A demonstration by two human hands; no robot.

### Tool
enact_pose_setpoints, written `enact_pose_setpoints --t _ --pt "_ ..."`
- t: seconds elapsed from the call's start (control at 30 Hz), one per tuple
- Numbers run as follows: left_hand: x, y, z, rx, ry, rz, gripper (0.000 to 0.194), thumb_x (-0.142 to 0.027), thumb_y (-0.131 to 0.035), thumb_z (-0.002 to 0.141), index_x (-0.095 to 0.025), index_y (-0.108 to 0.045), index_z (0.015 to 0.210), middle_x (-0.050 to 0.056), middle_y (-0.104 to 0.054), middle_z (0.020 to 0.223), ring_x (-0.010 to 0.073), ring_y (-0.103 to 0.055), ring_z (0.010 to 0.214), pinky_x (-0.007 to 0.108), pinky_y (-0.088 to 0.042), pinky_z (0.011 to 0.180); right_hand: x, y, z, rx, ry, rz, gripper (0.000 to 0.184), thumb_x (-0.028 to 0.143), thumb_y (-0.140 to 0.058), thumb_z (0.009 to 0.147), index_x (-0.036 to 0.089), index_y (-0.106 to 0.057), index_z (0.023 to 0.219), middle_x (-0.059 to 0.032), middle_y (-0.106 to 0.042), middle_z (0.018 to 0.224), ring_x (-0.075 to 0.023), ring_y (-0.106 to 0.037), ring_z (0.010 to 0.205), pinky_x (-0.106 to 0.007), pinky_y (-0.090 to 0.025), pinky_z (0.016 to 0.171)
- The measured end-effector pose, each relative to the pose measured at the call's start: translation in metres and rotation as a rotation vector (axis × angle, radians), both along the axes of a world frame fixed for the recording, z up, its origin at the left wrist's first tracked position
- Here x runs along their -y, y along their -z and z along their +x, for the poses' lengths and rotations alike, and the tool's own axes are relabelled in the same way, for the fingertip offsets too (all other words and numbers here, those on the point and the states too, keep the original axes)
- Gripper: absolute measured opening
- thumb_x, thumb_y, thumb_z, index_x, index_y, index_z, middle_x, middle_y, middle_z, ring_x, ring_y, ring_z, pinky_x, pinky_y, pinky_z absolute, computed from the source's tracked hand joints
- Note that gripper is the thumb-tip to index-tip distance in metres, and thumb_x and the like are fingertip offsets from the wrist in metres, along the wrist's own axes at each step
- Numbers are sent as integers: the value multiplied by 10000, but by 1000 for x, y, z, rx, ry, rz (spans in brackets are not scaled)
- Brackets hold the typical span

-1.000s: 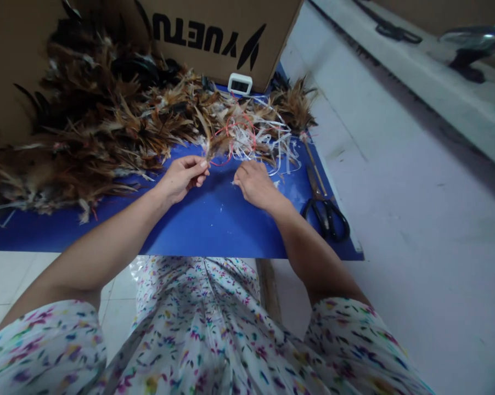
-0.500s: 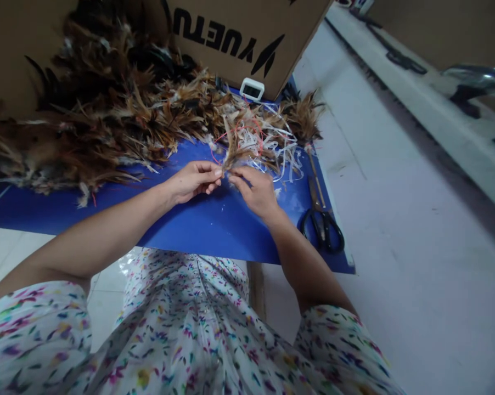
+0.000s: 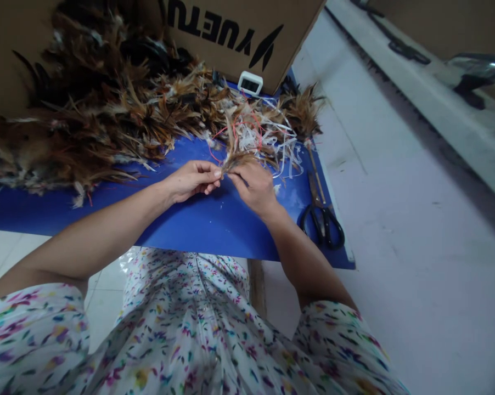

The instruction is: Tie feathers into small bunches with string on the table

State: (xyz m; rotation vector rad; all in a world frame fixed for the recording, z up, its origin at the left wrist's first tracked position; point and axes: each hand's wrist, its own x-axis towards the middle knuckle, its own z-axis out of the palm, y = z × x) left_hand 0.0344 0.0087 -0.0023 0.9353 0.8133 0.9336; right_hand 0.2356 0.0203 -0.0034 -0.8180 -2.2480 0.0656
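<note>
Between thumb and fingers, my left hand (image 3: 196,180) pinches the base of a small bunch of brown feathers (image 3: 238,159). My right hand (image 3: 253,186) is closed in a pinch right beside it, its fingertips at the same bunch; exactly what they grip is too small to make out. Both hands are just above the blue table surface (image 3: 206,225). Behind them lies a tangle of white ribbon strips (image 3: 251,137) with a red string (image 3: 218,133).
A large heap of brown feathers (image 3: 119,120) spreads across the back left. Behind it stands a cardboard box (image 3: 239,16), with a small white digital display (image 3: 250,83) in front. Black-handled scissors (image 3: 321,225) and a thin stick (image 3: 315,170) lie near the right edge, beside a pale wall (image 3: 395,219).
The feather bunch has tipped over toward the right, above my right hand. My right fingertips have shifted slightly toward the left hand, which keeps its pinch.
</note>
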Motion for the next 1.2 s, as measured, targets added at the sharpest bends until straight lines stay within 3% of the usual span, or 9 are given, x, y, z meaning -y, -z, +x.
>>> enact_pose_setpoints --t 0.4,0.7,1.03,1.2 --pt "1 0 1 8 -2 2 342 -299 -945 588 -95 -675 646 35 -661 589 59 -525 432 171 -395 417 3 -4 -1 98 7 197 262 237 -463 1023 194 -713 957 -92 -726 933 -221 -654 957 -376 -513 863" --pt "0 -2 0 -48 -1 -21 324 -278 -937 613 -102 -665 635 28 -656 568 56 -526 421 169 -407 422 4 -5 -1 230 37 205 346 263 -392 1044 211 -724 962 -95 -683 895 -236 -591 884 -398 -457 805" --pt "1 -1 0 -59 5 -21 342 -290 -949 583 -98 -671 639 36 -660 571 63 -531 419 175 -411 420 2 0 -1 146 19 229 340 259 -411 1042 221 -725 916 -70 -665 818 -206 -600 817 -373 -481 803" --pt "1 -3 0 -68 12 -18 319 -276 -939 606 -99 -677 644 33 -656 569 60 -532 421 172 -405 420 2 0 -1 149 7 138 361 297 -388 1050 225 -726 945 -75 -658 824 -211 -598 821 -392 -477 812"
